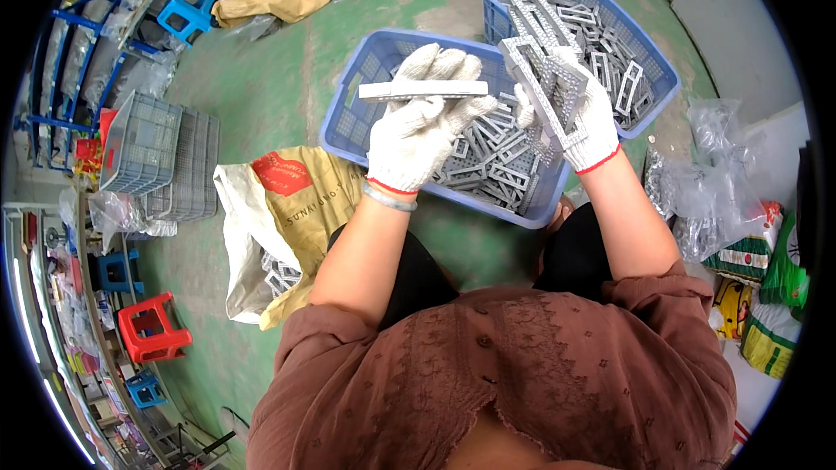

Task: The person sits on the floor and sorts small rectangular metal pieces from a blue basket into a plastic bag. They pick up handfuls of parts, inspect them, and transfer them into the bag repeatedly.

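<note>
My left hand [402, 144], in a white knitted glove with red cuff, holds a narrow grey-white perforated rectangular frame [422, 90] edge-on across its raised fingers. In a matching glove, my right hand [596, 117] grips several grey perforated frames [542, 111], stacked at a slant with their open middles showing. Both hands are above a blue plastic basket [344, 122] heaped with similar loose frames [505, 152]. Another long frame [533, 16] reaches over the second blue basket [669, 87]; whether my right hand holds it too, I cannot tell.
A yellow-and-white sack [322, 183] with frames inside stands left of my legs. Grey crates [144, 144], a red stool [152, 328] and a blue stool [185, 13] are farther left. Clear plastic bags [705, 183] and coloured sacks [751, 248] lie along the right wall.
</note>
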`<state>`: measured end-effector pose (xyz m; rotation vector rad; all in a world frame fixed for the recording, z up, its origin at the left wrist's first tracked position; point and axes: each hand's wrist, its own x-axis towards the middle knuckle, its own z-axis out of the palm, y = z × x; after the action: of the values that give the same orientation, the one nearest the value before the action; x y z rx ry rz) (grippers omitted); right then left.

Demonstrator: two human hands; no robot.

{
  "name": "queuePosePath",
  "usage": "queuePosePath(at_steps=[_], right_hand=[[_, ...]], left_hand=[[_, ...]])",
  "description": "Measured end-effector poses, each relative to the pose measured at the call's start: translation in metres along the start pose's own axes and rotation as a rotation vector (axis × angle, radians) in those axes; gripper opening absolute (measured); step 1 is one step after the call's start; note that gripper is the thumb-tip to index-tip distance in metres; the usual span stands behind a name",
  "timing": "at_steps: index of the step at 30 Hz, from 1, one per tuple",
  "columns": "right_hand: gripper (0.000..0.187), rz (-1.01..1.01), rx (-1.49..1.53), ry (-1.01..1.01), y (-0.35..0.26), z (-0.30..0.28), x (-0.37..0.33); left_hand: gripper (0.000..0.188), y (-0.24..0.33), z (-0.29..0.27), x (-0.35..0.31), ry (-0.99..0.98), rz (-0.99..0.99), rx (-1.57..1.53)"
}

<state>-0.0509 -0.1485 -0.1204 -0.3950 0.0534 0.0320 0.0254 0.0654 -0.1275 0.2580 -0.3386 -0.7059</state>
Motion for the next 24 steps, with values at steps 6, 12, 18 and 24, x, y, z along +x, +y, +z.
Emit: queuePosePath(at_steps=[6, 12, 18, 24], right_hand=[[0.049, -0.029, 0.093, 0.156, 0.009, 0.0, 0.006], [0.038, 0.073, 0.0, -0.097, 0.01, -0.008, 0.007], [0.037, 0.107, 0.076, -0.079, 0.012, -0.004, 0.004], [0.037, 0.09, 0.032, -0.063, 0.01, -0.004, 0.004]], left_hand=[[0.063, 0.003, -0.007, 0.003, -0.031, -0.006, 0.061], [0.062, 0.002, -0.013, 0.006, -0.034, -0.009, 0.057], [0.058, 0.001, -0.018, 0.007, 0.017, -0.011, 0.025], [0.052, 0.0, -0.018, 0.008, 0.044, -0.011, -0.049]])
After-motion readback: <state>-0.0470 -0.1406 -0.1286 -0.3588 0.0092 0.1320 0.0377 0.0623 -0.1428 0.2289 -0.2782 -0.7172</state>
